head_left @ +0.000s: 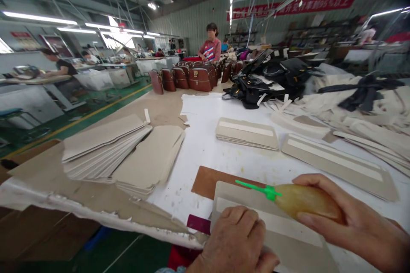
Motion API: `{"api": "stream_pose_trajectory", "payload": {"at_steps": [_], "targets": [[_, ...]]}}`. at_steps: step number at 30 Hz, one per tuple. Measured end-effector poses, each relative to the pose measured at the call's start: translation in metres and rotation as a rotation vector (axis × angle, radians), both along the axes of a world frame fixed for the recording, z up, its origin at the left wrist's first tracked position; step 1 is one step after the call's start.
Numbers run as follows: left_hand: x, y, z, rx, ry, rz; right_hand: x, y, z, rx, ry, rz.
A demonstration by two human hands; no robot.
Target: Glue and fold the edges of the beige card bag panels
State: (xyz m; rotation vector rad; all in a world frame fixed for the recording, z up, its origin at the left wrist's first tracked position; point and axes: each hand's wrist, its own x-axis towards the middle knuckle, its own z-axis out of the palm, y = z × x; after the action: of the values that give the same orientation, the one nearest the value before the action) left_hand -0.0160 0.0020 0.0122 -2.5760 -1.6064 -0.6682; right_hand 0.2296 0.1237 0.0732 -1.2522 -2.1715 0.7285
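Note:
My right hand is closed around a yellowish squeeze bottle whose green nozzle points left over a beige cut panel with a white strip. My left hand rests on the near end of that panel, knuckles up and fingers curled under. Whether it grips anything is hidden. The panel lies on a brown board on the white-covered worktable.
Stacks of beige cut panels lie at left, more striped panels at centre and right. Brown handbags and black bags stand farther back. A person in a red top works beyond them; others sit at left.

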Motion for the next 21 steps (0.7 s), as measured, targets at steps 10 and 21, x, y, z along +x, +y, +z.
{"api": "stream_pose_trajectory", "payload": {"at_steps": [10,21], "targets": [[0.003,-0.001,-0.001,0.0,0.029,-0.002,-0.066,0.003,0.006,-0.021,0.042,0.037],[0.003,0.002,-0.007,0.02,0.051,-0.002,-0.087,0.011,0.01,0.015,0.107,0.277]]}}
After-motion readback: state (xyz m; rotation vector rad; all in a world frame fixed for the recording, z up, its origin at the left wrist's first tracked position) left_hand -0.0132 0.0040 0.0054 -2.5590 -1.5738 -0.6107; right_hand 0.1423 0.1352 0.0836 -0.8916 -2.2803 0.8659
